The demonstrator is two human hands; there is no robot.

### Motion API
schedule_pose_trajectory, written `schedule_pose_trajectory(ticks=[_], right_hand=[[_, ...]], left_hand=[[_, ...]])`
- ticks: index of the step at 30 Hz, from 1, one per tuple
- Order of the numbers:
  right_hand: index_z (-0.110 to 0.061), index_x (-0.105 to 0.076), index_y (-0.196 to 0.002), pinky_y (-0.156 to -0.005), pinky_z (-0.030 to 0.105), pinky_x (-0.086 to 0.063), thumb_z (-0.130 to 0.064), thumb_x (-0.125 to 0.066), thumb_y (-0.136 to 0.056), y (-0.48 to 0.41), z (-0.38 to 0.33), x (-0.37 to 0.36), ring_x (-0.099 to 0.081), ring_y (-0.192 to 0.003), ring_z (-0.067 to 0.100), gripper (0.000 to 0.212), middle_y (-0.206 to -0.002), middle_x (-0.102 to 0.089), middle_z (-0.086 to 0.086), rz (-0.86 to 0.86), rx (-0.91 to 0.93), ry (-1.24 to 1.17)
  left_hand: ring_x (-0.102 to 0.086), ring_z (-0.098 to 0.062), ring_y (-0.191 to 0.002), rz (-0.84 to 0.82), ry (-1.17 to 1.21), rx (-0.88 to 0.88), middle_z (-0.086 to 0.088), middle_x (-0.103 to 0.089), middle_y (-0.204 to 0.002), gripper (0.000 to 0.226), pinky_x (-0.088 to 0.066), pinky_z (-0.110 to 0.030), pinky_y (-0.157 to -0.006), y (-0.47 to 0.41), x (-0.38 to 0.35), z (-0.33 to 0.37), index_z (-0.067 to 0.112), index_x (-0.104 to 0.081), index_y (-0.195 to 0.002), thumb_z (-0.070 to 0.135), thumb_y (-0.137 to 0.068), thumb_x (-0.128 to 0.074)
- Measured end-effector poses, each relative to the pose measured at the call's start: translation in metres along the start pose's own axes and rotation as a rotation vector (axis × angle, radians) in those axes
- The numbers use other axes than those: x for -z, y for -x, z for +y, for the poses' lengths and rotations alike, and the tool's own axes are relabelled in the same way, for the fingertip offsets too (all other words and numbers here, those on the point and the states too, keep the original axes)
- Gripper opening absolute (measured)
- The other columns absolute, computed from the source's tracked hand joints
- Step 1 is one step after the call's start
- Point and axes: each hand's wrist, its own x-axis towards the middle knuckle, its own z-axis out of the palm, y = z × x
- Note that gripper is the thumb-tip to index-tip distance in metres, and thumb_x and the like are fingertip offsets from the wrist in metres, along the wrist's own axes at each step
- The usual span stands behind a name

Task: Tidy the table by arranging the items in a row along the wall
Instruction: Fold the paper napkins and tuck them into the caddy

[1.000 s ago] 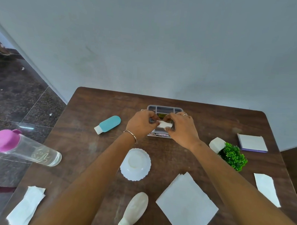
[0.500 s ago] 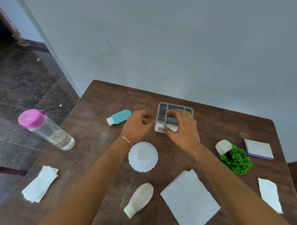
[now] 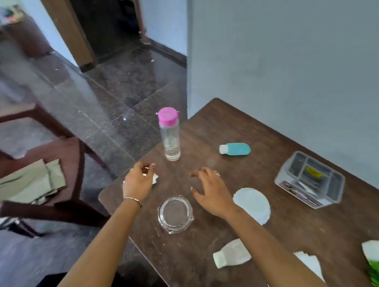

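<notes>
Both hands have let go of the organiser (image 3: 310, 180). A moment ago they were clasped on it in the middle of the worktop (image 3: 190, 252); now it stands alone on the right, close to the wall (image 3: 296, 61) and a little askew to it. It looks like the first item set in the row.

The view has swung left, and the hands have come with it towards the worktop's near left corner. The left hand (image 3: 139, 180) sits with its fingers curled over a tissue (image 3: 155, 178) at the edge. Only white scraps show on either side of it, so I cannot tell whether it already pinches the tissue or just rests on it. The right hand (image 3: 208, 192) hovers with fingers spread and holds nothing, between the bottle (image 3: 169, 138) and the white bowl (image 3: 252, 203).

Everything else is still scattered well away from the wall. The bottle stands upright near the left edge and a teal tube (image 3: 235, 149) lies beyond it. A glass dish (image 3: 174, 214) sits between the wrists and a small white bottle (image 3: 231, 255) lies nearer the front.

The task is therefore barely begun, and the tissue seems the likely next pick.
</notes>
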Motion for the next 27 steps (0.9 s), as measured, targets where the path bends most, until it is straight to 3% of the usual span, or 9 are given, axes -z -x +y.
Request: schedule_pose_trajectory(ticks=[5, 9, 12, 16, 20, 24, 27], right_hand=[[-0.017, -0.05, -0.131, -0.113, 0.03, -0.028, -0.028, -0.058, -0.088, -0.011, -0.017, -0.031, -0.037, -0.134, 0.017, 0.046, -0.141, -0.045, 0.0, -0.138, 0.035, -0.015], [-0.013, -0.043, -0.137, -0.116, 0.031, -0.024, -0.027, -0.054, -0.091, -0.022, -0.031, -0.046, -0.031, -0.139, 0.018, 0.049, -0.148, -0.04, 0.002, -0.221, 0.063, -0.006], [-0.014, -0.037, -0.141, -0.116, 0.039, -0.026, -0.033, -0.05, -0.093, -0.03, -0.039, -0.055, -0.025, -0.143, 0.02, 0.053, -0.149, -0.039, 0.003, -0.308, 0.063, 0.019], [-0.011, -0.034, -0.142, -0.113, 0.044, -0.03, -0.035, -0.045, -0.095, -0.036, -0.047, -0.065, -0.02, -0.145, 0.02, 0.054, -0.15, -0.038, 0.005, -0.429, 0.057, 0.066], [-0.012, -0.035, -0.141, -0.112, 0.045, -0.03, -0.034, -0.044, -0.096, -0.038, -0.049, -0.071, -0.02, -0.145, 0.021, 0.051, -0.15, -0.038, 0.004, -0.432, 0.063, 0.063], [-0.015, -0.036, -0.14, -0.112, 0.045, -0.029, -0.03, -0.043, -0.096, -0.039, -0.051, -0.073, -0.02, -0.144, 0.021, 0.047, -0.149, -0.04, 0.005, -0.42, 0.068, 0.055], [-0.018, -0.036, -0.142, -0.113, 0.043, -0.029, -0.028, -0.043, -0.096, -0.04, -0.049, -0.076, -0.023, -0.143, 0.021, 0.048, -0.146, -0.043, 0.005, -0.412, 0.063, 0.003]], left_hand=[[-0.055, -0.031, -0.11, -0.016, -0.197, -0.007, -0.01, -0.059, -0.114, 0.024, -0.047, -0.044, -0.091, -0.02, 0.028, -0.047, 0.023, -0.067, -0.11, 0.025, -0.09, -0.055], [-0.047, -0.028, -0.119, -0.196, -0.312, -0.004, -0.005, -0.058, -0.12, 0.048, -0.044, -0.045, -0.096, -0.029, 0.033, -0.062, 0.026, -0.058, -0.12, 0.047, -0.078, -0.066], [-0.054, -0.027, -0.11, -0.21, -0.309, 0.004, -0.004, -0.06, -0.114, 0.047, -0.048, -0.046, -0.091, -0.027, 0.032, -0.064, 0.027, -0.056, -0.114, 0.045, -0.073, -0.07], [-0.06, -0.018, -0.096, -0.14, -0.323, 0.046, 0.009, -0.064, -0.092, 0.032, -0.043, -0.037, -0.086, -0.017, 0.031, -0.059, 0.028, -0.054, -0.103, 0.039, -0.077, -0.069], [-0.061, -0.016, -0.09, -0.121, -0.277, 0.08, 0.012, -0.062, -0.082, 0.015, -0.045, -0.035, -0.084, -0.013, 0.031, -0.056, 0.031, -0.053, -0.085, 0.039, -0.079, -0.066], [-0.062, -0.021, -0.086, -0.168, -0.202, 0.115, 0.007, -0.062, -0.077, 0.021, -0.051, -0.036, -0.077, -0.015, 0.026, -0.059, 0.027, -0.052, -0.069, 0.042, -0.079, -0.063], [-0.058, -0.02, -0.077, -0.184, -0.108, 0.119, 0.004, -0.059, -0.073, 0.024, -0.044, -0.031, -0.067, -0.014, 0.022, -0.054, 0.024, -0.051, -0.067, 0.038, -0.081, -0.064]])
